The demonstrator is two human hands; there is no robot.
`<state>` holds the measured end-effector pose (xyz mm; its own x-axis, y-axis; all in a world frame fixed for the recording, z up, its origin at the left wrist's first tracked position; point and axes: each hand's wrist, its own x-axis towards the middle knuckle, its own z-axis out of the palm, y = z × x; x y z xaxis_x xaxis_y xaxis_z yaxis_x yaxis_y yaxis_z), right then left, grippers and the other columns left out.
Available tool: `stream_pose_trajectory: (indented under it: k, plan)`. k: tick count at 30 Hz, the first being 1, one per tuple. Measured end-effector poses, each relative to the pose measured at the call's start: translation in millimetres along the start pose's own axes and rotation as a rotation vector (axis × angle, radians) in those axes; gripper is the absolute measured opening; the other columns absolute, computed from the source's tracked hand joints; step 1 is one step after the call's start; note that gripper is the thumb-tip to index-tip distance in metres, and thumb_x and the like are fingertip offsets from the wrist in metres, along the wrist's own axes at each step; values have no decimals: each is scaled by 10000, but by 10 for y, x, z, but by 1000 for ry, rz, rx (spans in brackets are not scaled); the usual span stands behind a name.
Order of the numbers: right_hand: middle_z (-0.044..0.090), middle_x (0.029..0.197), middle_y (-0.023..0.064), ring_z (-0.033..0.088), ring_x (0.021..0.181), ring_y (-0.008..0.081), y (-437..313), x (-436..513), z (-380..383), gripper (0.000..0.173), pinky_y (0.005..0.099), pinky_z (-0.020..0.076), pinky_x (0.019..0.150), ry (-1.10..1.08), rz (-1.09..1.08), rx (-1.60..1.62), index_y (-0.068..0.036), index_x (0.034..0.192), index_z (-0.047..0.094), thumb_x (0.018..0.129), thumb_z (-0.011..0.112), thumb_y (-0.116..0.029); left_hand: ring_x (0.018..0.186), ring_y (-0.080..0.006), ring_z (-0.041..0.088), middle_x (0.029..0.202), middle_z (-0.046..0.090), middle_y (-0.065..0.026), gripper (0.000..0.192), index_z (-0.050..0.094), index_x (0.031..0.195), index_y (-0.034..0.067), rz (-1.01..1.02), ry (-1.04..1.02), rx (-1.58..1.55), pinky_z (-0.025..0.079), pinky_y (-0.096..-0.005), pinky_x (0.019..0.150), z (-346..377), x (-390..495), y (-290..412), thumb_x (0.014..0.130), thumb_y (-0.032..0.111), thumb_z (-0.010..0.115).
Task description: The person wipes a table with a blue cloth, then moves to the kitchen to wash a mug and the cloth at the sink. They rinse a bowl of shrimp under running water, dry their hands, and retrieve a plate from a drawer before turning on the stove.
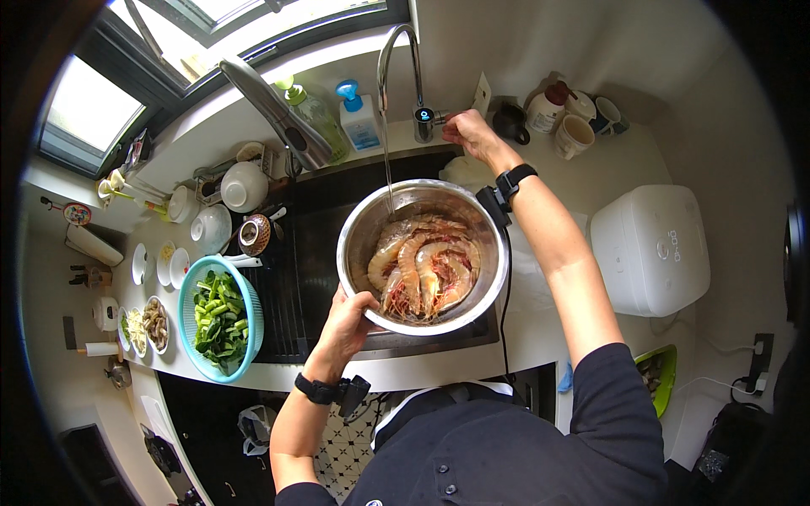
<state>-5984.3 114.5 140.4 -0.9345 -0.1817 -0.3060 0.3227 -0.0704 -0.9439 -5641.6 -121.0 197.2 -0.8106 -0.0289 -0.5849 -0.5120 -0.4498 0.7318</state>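
Observation:
My left hand (350,319) grips the near left rim of a stainless steel bowl (493,297) above the dark sink (310,253). Whole raw shrimp (427,262) lie in the bowl. From the thin gooseneck faucet (423,123), a stream of water (387,164) runs down into the bowl's far left part. My right hand (468,131) is at the small lever on the right of that faucet's base, its fingers curled; whether they grip the lever cannot be told. Left of the sink stands a turquoise colander (190,335) of cut leafy greens (220,316).
A thick pull-out faucet (278,114) and two pump bottles (361,123) stand behind the sink. Bowls (244,186) and small dishes (155,326) of food are at left. Mugs (574,136) and a white rice cooker (652,250) stand at right; a black cable (507,316) hangs beside the bowl.

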Motion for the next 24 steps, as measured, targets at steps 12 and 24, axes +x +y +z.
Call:
stream_pose_trajectory:
  k: [12,24]
  plan:
    - [576,975,135,594,895,238,-18,-42,14,176,364,556,840,10,3,33,72,1032,578,890,550,-27,716,-220,692,1080,603,-167,585,387,1318,-29,-35,-3,26,611,-309,464,-138,-201,52,750,-89,513]
    - [584,945,133,600,865,236,2,-10,13,99,373,564,821,34,7,66,50,931,600,875,574,-27,769,-235,688,1115,603,-169,580,400,1319,-49,-9,42,-9,618,-335,522,-236,-266,11,754,-75,528]
